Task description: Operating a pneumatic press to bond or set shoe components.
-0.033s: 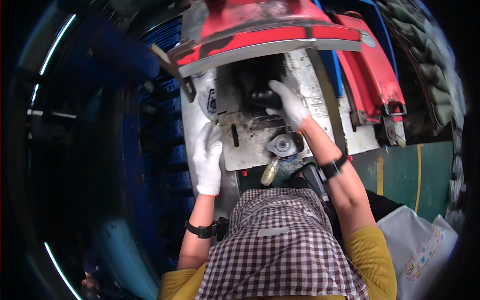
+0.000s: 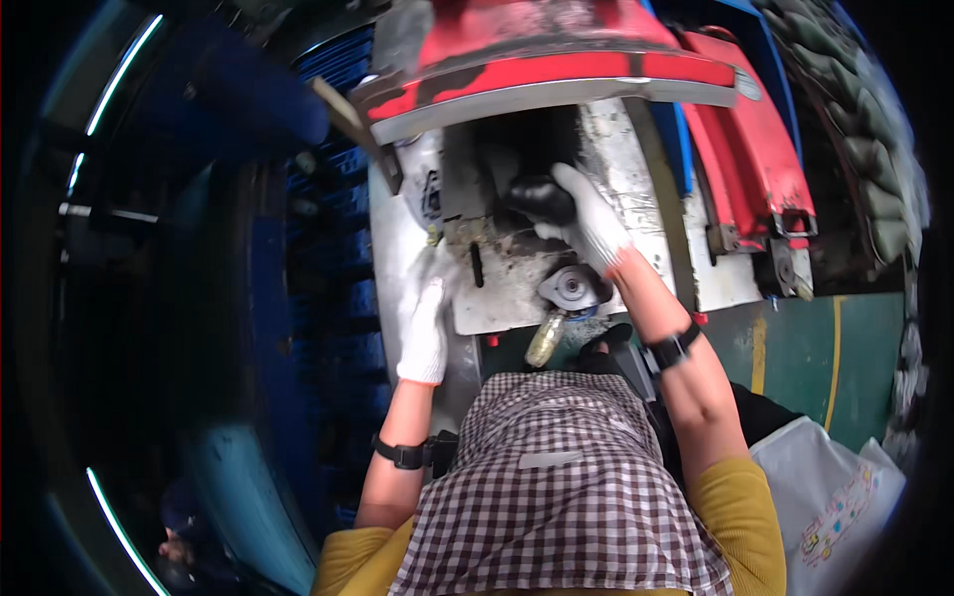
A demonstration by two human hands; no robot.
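Nearest us is the checked apron (image 2: pixel 556 526), with a plain pale strip (image 2: pixel 550 460) across it. To our right, the white bag (image 2: pixel 795 477) carries a colourful print (image 2: pixel 840 512), partly letter-like but too blurred to read. Our gloved left hand (image 2: pixel 424 328) is loosely open with nothing visible in it, over the left side of the metal plate (image 2: pixel 512 308); we cannot tell whether it touches. Right of centre lies the round metal part (image 2: pixel 570 286). Beyond it, our gloved right hand (image 2: pixel 594 221) curls around the right end of the black rounded piece (image 2: pixel 542 202), below the red machine guard (image 2: pixel 547 72). Farther right, the round pale label (image 2: pixel 747 84) is too small to read.
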